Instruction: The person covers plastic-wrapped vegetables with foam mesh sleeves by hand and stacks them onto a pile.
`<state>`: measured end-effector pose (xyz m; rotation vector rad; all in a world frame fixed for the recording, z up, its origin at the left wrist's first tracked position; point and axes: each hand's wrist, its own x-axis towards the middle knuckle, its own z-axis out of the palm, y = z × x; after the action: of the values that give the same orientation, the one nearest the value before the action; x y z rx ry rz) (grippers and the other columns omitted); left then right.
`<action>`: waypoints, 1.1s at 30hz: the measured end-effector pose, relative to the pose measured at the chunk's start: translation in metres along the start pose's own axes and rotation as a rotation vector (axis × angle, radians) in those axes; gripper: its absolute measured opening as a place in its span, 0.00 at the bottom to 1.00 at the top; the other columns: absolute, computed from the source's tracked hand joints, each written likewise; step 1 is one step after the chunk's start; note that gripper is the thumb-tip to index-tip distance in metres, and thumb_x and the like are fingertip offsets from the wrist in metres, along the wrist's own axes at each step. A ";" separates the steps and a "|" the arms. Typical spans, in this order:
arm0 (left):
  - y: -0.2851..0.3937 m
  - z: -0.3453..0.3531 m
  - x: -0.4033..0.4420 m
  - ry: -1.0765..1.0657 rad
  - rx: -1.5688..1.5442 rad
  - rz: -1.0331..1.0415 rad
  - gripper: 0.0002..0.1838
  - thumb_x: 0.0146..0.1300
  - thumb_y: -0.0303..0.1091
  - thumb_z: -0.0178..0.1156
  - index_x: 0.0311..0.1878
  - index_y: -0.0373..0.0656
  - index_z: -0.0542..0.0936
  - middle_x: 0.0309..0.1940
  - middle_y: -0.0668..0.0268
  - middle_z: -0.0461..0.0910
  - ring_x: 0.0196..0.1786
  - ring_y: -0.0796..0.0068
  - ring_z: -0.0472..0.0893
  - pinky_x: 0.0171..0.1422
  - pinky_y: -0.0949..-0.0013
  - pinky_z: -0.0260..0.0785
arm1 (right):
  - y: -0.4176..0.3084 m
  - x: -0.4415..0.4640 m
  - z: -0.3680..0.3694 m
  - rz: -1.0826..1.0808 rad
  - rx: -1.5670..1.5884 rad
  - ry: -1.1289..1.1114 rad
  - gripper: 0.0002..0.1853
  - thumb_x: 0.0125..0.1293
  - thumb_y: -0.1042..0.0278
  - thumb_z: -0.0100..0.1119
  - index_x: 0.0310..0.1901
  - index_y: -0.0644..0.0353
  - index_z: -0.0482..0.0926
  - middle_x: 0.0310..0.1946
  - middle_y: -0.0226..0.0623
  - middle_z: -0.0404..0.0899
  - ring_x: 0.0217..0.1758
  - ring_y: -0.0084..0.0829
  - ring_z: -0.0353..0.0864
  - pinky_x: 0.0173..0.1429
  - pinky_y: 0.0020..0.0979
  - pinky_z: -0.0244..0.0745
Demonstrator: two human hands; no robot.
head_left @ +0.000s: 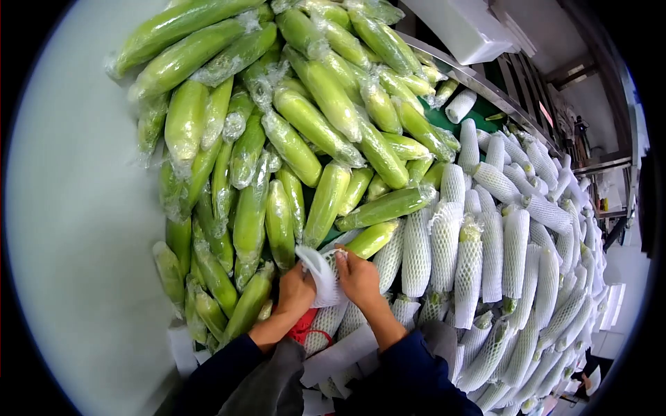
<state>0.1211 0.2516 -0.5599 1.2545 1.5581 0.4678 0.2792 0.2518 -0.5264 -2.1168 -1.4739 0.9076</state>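
My left hand (296,290) is closed on a white foam net sleeve (322,277), low in the middle of the head view. My right hand (359,279) pinches the right side of the same sleeve's mouth. The sleeve's opening faces up and away from me; whether anything is inside it I cannot see. Just beyond my right hand lies a long green film-wrapped vegetable (372,238), which looks like an ear of corn in its husk. More film-wrapped green ears (281,225) lie right in front of my left hand.
A large heap of film-wrapped ears (316,90) fills the upper middle. To the right, many ears in white foam net sleeves (513,253) are piled up. A metal rail (479,82) and a white foam box (465,31) stand behind. Something red (303,326) lies below my hands.
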 end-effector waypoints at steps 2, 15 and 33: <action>0.008 0.002 -0.002 -0.021 0.035 0.023 0.17 0.65 0.38 0.54 0.50 0.36 0.80 0.42 0.40 0.81 0.49 0.38 0.80 0.50 0.51 0.73 | -0.002 0.004 0.004 0.006 -0.068 0.057 0.17 0.73 0.54 0.51 0.48 0.58 0.83 0.27 0.52 0.82 0.30 0.52 0.83 0.36 0.46 0.77; 0.049 -0.080 -0.053 -0.314 -0.925 -0.368 0.18 0.67 0.42 0.63 0.47 0.34 0.83 0.38 0.63 0.85 0.40 0.73 0.82 0.44 0.70 0.74 | -0.086 -0.054 -0.039 0.110 0.367 -0.009 0.18 0.75 0.56 0.50 0.51 0.59 0.83 0.20 0.47 0.79 0.22 0.36 0.79 0.30 0.37 0.73; -0.012 -0.003 0.014 0.121 -0.170 -0.018 0.28 0.61 0.55 0.66 0.39 0.32 0.80 0.29 0.54 0.82 0.32 0.66 0.79 0.41 0.63 0.72 | 0.028 -0.005 0.041 0.446 0.994 -0.188 0.25 0.75 0.50 0.50 0.59 0.65 0.77 0.46 0.41 0.83 0.50 0.24 0.78 0.58 0.27 0.70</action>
<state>0.1140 0.2596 -0.5749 1.0981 1.5934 0.6616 0.2678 0.2355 -0.5723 -1.5897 -0.3850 1.5995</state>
